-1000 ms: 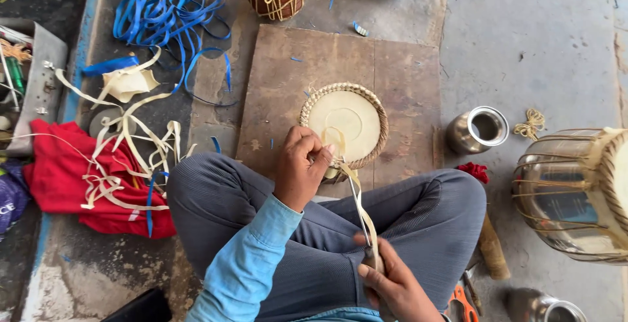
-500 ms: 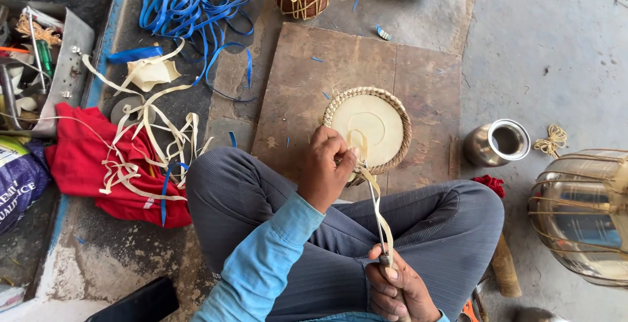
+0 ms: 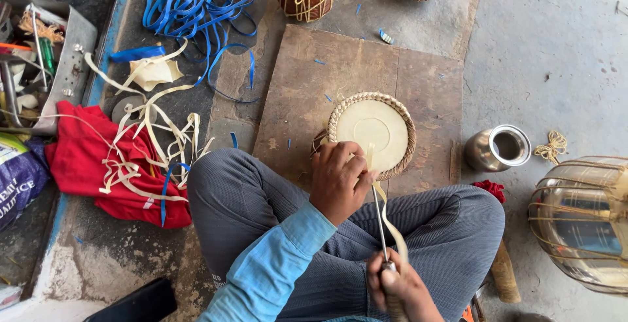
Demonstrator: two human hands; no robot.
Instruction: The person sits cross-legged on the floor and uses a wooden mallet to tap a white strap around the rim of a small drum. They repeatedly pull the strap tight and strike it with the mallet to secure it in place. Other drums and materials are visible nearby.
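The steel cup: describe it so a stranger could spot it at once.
Start at the brown wooden board on the floor. Just off its right edge stands the steel cup, left of the big metal drum shell. It alone is small, shiny and open-topped.

Left hand: extended forward, fingers curled downward in a pinch. Right hand: fisted near the lap, gripping.
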